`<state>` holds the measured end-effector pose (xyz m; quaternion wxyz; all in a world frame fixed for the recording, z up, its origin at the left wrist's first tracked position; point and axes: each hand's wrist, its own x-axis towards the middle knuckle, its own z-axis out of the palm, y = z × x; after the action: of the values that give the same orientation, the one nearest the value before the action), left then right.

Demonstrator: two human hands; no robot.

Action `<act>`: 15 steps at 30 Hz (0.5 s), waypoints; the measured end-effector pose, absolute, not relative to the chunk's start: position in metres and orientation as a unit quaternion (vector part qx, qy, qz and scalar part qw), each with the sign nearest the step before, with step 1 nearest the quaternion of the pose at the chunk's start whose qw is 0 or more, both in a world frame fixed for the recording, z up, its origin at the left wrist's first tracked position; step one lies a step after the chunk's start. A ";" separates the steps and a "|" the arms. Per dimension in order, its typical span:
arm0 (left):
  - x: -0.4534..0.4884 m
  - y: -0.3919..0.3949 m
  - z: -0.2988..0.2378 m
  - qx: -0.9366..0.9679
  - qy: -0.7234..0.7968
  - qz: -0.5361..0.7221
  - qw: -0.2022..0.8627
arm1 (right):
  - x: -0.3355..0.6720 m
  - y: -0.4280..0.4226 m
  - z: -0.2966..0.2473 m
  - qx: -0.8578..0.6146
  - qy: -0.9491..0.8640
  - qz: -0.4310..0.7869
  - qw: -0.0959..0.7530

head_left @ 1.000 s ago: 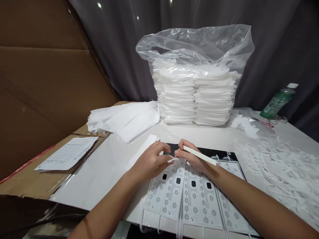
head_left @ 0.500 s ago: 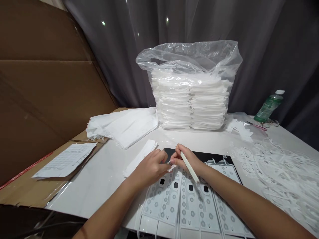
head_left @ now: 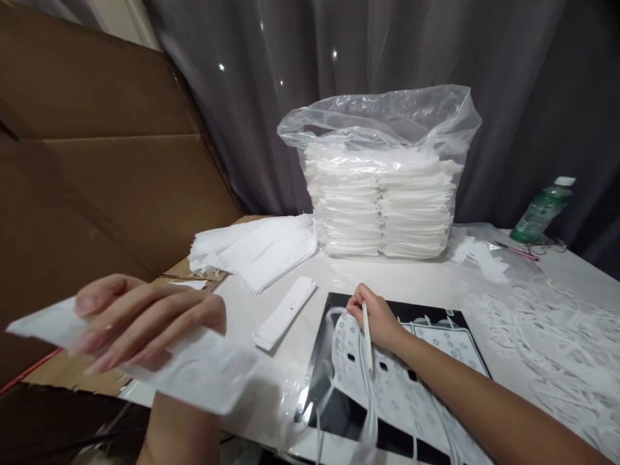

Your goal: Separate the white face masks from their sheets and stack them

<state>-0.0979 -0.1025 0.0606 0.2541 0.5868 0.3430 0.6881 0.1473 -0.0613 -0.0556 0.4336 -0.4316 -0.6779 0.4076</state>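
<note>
My left hand (head_left: 155, 323) is raised at the left, its fingers closed over a flat white strip (head_left: 208, 371) with faint round marks. My right hand (head_left: 375, 316) is closed around a thin pale stick (head_left: 367, 336) that points down toward me. Its fingertips also touch the top edge of a white sheet (head_left: 343, 336) with grey circles and small black squares. That sheet and a similar one (head_left: 448, 342), partly behind my right forearm, lie on a glossy black board (head_left: 317, 361). White cords (head_left: 371, 413) hang over the board's near edge.
Behind stands a clear bag (head_left: 380, 194) of stacked white pieces. White cloth pieces (head_left: 271, 248) and a narrow white stack (head_left: 285, 313) lie left of centre. White loops (head_left: 557, 342) cover the right side, near a green bottle (head_left: 542, 210). A cardboard box (head_left: 97, 174) rises at left.
My left hand has left the board and moved left and up with a white strip in it. My right hand stays near the board's top edge, still with the stick. The camera view has shifted slightly.
</note>
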 end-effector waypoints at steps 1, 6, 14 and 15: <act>-0.103 -0.102 0.063 0.546 0.333 0.731 0.236 | 0.147 -0.062 -0.056 -0.432 -0.679 0.404 0.435; -0.111 -0.070 0.057 0.661 0.556 0.476 0.162 | 0.147 -0.061 -0.058 -0.422 -0.676 0.404 0.448; -0.081 -0.032 0.009 0.696 0.699 0.104 0.126 | 0.178 -0.070 -0.023 -0.468 -0.771 0.346 0.260; -0.081 -0.035 0.008 0.689 0.711 0.068 0.124 | 0.179 -0.072 -0.021 -0.475 -0.773 0.338 0.248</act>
<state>-0.0815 -0.0346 0.0081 0.1244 0.6891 0.7107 0.0681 0.1790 -0.0720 -0.0207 0.2482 -0.4752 -0.7734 0.3383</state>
